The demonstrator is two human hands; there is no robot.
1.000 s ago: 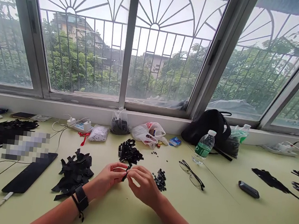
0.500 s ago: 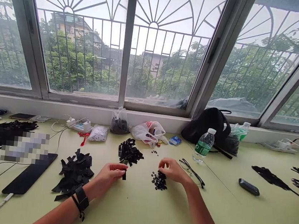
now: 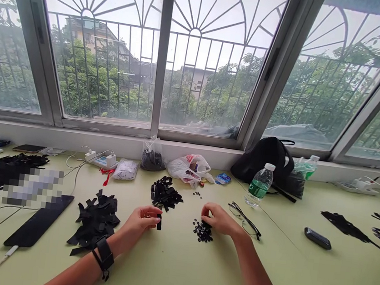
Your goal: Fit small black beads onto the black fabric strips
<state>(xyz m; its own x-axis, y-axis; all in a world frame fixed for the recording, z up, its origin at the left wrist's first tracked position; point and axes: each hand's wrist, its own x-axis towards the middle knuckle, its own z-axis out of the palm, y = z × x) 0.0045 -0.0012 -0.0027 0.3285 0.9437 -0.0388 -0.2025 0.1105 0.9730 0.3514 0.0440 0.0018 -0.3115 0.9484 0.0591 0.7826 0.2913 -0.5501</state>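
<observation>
My left hand (image 3: 141, 223), with a black watch (image 3: 105, 251) on its wrist, pinches a short black fabric strip (image 3: 159, 222) between thumb and fingers, held just over the table. My right hand (image 3: 218, 218) reaches down onto the far edge of a pile of small black rings (image 3: 203, 233); its fingertips are bent together there, and what they grip is hidden. Beyond my left hand lies a heap of black strips (image 3: 166, 194). Another heap of black strips (image 3: 97, 219) lies beside my left forearm.
Eyeglasses (image 3: 245, 222) and a water bottle (image 3: 259, 185) stand right of my right hand. A black tablet-like slab (image 3: 39, 226) with a cable lies at left. Plastic bags (image 3: 189, 167) and a black bag (image 3: 260, 157) line the window sill. A dark oblong case (image 3: 317, 238) lies at right.
The strip in my left hand has turned slightly, showing more of its upper end. My right hand stays at the rings, its fingers shifting a little lower.
</observation>
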